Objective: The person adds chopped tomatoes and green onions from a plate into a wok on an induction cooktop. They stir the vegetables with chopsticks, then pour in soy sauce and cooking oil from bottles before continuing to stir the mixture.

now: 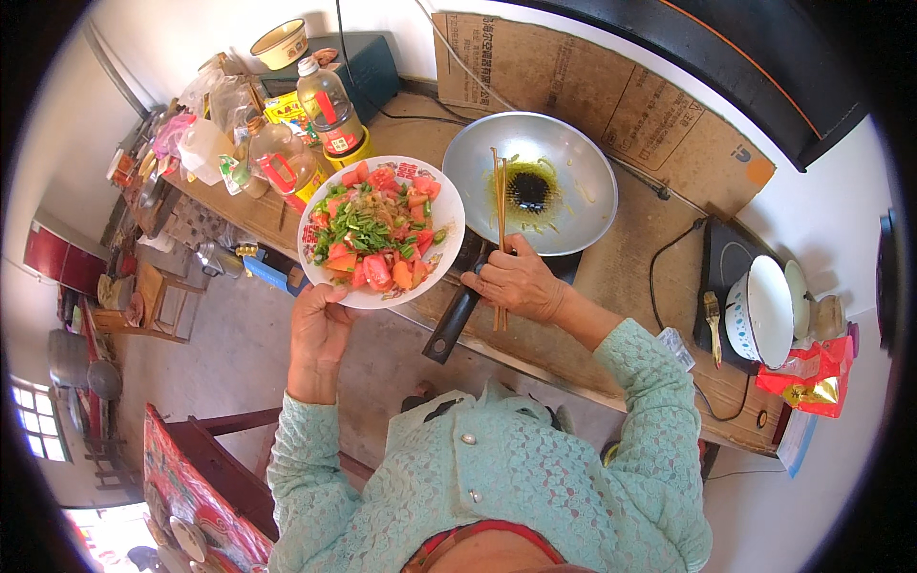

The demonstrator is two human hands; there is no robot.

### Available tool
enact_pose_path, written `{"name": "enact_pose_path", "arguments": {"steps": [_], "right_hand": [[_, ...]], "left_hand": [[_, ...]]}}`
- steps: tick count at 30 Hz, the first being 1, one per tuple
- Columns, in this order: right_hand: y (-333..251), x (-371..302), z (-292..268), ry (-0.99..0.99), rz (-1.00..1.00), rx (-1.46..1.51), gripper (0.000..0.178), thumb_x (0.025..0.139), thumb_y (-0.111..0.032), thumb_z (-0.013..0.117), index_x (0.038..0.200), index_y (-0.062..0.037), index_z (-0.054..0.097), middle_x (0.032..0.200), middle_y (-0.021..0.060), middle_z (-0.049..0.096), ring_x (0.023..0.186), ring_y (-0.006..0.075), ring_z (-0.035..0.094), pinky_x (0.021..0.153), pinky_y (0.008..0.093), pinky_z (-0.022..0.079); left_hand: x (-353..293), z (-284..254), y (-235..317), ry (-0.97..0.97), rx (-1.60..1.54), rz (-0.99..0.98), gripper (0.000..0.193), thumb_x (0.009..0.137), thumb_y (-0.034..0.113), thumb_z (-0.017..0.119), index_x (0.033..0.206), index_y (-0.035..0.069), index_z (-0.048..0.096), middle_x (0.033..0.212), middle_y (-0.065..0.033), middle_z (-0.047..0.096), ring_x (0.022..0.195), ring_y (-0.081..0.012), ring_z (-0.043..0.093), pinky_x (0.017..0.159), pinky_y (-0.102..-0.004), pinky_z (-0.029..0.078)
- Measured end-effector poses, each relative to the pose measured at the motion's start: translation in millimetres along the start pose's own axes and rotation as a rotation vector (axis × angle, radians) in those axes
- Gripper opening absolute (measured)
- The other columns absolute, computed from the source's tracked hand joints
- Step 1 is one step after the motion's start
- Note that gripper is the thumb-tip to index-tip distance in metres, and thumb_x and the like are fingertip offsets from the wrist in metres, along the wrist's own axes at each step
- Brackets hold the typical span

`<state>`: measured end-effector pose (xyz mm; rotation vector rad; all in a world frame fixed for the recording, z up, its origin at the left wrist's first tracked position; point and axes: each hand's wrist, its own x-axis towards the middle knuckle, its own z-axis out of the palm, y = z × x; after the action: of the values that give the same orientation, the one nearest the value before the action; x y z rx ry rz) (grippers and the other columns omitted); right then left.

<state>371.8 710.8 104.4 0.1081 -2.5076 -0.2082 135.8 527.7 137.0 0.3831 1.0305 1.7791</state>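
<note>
My left hand [321, 329] is pinching a round white plate [450, 202] of red tomato chunks [378, 272] (over-tilting could spill them), my right hand [517, 282] gripping brown wooden chopsticks [501, 196].

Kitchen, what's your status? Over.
Left hand: holding round white plate of chopped tomatoes and greens. Right hand: gripping slim brown chopsticks, tips over round silver wok. No obstruction visible between plate and wok.

Plate [454, 207] w/ tomatoes [378, 271] in it was in L hand [322, 329], just L of wok [587, 186], I saw; bottles [330, 110] stood bhd plate. Chopsticks [501, 205] in R hand [521, 279] reached over wok. Cardboard [573, 81] stood bhd wok. Far R on table [611, 277]: hotplate [734, 253], basin [737, 323] on it, brush [713, 320] L of basin.
</note>
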Motion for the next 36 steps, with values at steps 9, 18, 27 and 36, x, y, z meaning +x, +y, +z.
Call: {"name": "enact_pose_path", "arguments": {"steps": [9, 18, 27, 36], "right_hand": [[0.1, -19.1, -9.2, -0.071, 0.046, -0.034, 0.023, 0.077, -0.021, 0.061, 0.098, -0.0134, 0.061, 0.065, -0.0016, 0.037, 0.068, 0.0145, 0.044, 0.068, 0.0314, 0.036], [9.6, -56.1, -52.7, 0.231, 0.326, 0.233, 0.025, 0.087, -0.036, 0.056, 0.092, -0.0117, 0.062, 0.073, 0.0007, 0.044, 0.072, 0.0178, 0.046, 0.068, 0.0315, 0.037], [29.2, -56.2, -65.5, 0.772, 0.885, 0.603, 0.038, 0.096, -0.037, 0.042, 0.08, -0.0049, 0.057, 0.086, 0.0062, 0.045, 0.077, 0.0143, 0.043, 0.067, 0.0269, 0.037], [41.5, -34.0, -42.2, 0.971, 0.936, 0.973, 0.037, 0.097, -0.03, 0.043, 0.082, 0.0029, 0.051, 0.09, 0.006, 0.045, 0.077, 0.0143, 0.055, 0.079, 0.0283, 0.052]], "left_hand": [[41.3, 18.8, -0.2, -0.073, 0.041, -0.037, 0.047, 0.074, 0.004, 0.054, 0.118, -0.011, 0.045, 0.11, -0.0212, 0.06, 0.092, -0.0315, 0.064, 0.072, -0.0431, 0.059], [89.8, 42.6, -9.7, -0.154, 0.136, -0.137, 0.044, 0.076, 0.004, 0.052, 0.118, -0.008, 0.045, 0.105, -0.0188, 0.062, 0.085, -0.0293, 0.066, 0.065, -0.0402, 0.06], [122.1, 70.3, -30.3, -0.153, 0.283, -0.177, 0.036, 0.077, 0.004, 0.05, 0.112, -0.008, 0.049, 0.1, -0.0181, 0.063, 0.08, -0.0287, 0.067, 0.066, -0.0428, 0.059], [147.6, 85.1, -43.2, -0.159, 0.346, -0.218, 0.032, 0.075, 0.001, 0.05, 0.104, -0.011, 0.051, 0.095, -0.0215, 0.063, 0.076, -0.0302, 0.067, 0.061, -0.041, 0.059]]}}
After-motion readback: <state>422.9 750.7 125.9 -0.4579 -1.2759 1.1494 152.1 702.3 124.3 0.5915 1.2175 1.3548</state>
